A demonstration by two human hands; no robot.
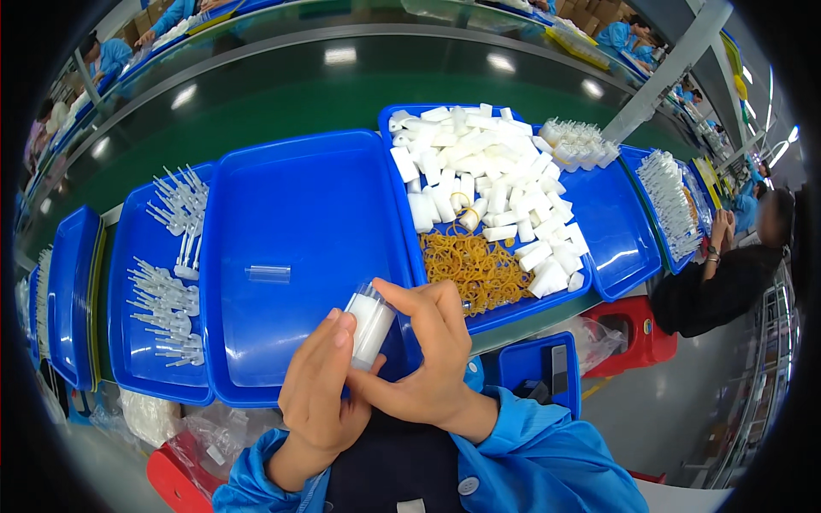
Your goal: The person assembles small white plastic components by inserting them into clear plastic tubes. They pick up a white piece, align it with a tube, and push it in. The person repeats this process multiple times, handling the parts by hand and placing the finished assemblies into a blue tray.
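A green table (282, 103) runs across, and blue trays sit side by side on it: stacked trays (73, 291) far left, a tray (141, 359) of white plastic pieces, a big middle tray (316, 214) with one clear tube (268, 274).

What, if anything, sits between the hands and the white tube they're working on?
Nothing visible does. The left hand and right hand both already grip the white tube directly, above the big blue tray. The only loose piece nearby, a clear tube, lies apart on that tray, beyond the hands.
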